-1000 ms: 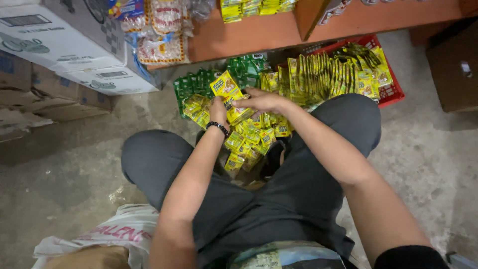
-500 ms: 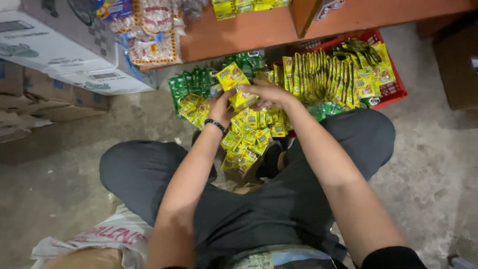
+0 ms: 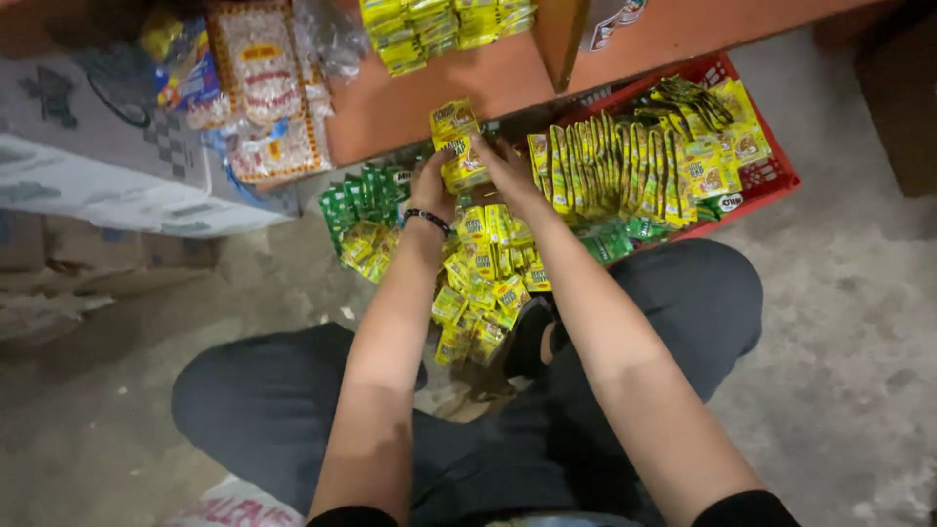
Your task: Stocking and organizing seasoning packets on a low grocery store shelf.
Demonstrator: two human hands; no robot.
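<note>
Yellow sachet strip (image 3: 457, 144) held by two hands: left hand (image 3: 429, 185), right hand (image 3: 509, 168).

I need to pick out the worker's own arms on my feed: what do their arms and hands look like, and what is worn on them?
Both forearms are bare, with black sleeve edges showing just above the elbows. The left hand has a dark beaded bracelet around its wrist. The right hand shows no glove, ring or watch.

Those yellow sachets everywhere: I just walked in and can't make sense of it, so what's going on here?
A person crouches on the concrete floor. The left hand and right hand together hold a small stack of yellow sachets up near the orange shelf. A loose heap of sachets lies between the knees, and a red basket beside it holds more, standing in rows.
</note>
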